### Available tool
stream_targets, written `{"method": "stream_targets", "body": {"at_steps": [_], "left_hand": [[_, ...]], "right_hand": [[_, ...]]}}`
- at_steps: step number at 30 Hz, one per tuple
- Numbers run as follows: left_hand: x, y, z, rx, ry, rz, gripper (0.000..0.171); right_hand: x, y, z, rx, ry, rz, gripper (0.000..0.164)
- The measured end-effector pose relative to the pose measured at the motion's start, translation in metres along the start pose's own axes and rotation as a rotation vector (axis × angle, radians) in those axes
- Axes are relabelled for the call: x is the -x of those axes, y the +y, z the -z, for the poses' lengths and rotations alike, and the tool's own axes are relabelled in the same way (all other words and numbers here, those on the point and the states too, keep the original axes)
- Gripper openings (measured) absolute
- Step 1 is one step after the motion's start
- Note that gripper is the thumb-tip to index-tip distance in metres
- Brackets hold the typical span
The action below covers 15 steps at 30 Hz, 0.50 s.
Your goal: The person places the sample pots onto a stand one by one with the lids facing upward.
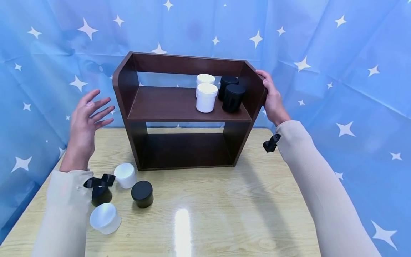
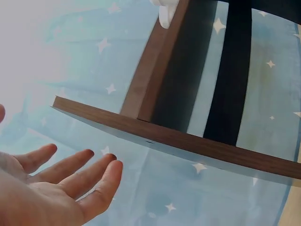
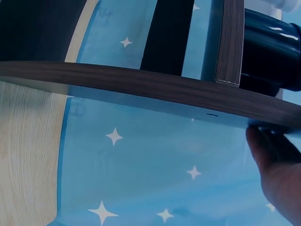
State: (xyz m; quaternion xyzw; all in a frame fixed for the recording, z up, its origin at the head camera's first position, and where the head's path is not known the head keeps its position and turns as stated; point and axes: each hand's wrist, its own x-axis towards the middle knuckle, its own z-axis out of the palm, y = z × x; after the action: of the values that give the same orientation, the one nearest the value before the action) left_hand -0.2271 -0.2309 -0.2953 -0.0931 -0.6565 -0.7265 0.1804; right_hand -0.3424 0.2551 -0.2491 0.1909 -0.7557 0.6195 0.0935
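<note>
We see a starry blue curtain (image 1: 199, 32) behind a wooden table (image 1: 221, 203); on it stands a dark brown shelf unit (image 1: 167, 103); the left hand (image 1: 84, 121), fingers spread, is apart from its left side; the right hand (image 1: 274, 101) lays its fingers against its outer right side. Inside, upper right, we find two white jars (image 1: 206, 101) and two black jars (image 1: 233, 100); at the table's left, two white tubs (image 1: 125, 178) and two black tubs (image 1: 142, 196).

Left wrist view: left hand (image 2: 56, 193) at lower left, fingers extended, tips near but apart from the side panel (image 2: 178, 136) of a brown shelf unit. I note one board (image 2: 160, 70) meeting that panel; at the top edge, a white object (image 2: 166, 14), mostly cropped. Behind: blue cloth (image 2: 141, 197), white stars.
</note>
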Motion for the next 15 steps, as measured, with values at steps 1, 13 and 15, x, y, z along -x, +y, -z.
{"method": "stream_targets", "body": {"at_steps": [1, 13, 15], "left_hand": [[0.003, 0.001, -0.001, 0.014, 0.003, -0.027, 0.051], [0.029, -0.013, 0.028, 0.173, -0.039, -0.229, 0.046], [0.032, -0.019, 0.037, 0.148, -0.021, -0.221, 0.045]], "right_hand": [[0.001, 0.0, 0.0, -0.004, 0.001, -0.001, 0.048], [0.0, 0.001, 0.001, -0.023, 0.003, -0.003, 0.048], [0.0, 0.001, 0.0, -0.026, 0.002, -0.005, 0.048]]}}
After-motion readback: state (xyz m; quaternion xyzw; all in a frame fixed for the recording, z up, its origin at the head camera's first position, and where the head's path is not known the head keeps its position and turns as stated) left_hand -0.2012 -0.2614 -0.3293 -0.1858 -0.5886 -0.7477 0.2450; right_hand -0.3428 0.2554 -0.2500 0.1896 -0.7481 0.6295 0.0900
